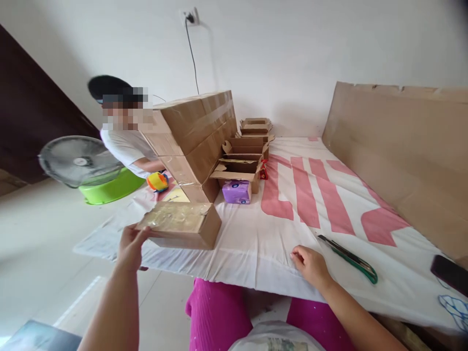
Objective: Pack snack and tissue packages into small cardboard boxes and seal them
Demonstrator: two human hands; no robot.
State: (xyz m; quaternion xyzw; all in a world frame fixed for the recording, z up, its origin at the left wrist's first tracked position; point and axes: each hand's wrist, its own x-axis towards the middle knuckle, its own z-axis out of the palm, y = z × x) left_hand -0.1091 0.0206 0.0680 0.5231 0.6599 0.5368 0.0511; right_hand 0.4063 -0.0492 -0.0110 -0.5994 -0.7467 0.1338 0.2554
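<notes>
My left hand (132, 243) grips a carton (183, 219), near left, right hand (310, 265) curled (I cannot tell whether closed).

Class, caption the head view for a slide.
Left hand holding a taped cardboard box; right hand near a green utility knife.

This looks like a plain indoor room doing duty as a small workroom; whether in a home or a workshop cannot be told. Suggesting a room are the far white wall (285, 53) with its power socket (196, 16), the pale tiled floor (32, 234) and, at left, a fan (78, 161). Suggesting work are the cloth-covered table (252, 239), piled taped boxes (204, 131), open boxes (241, 168) and, near right, a box cutter (349, 258).
</notes>
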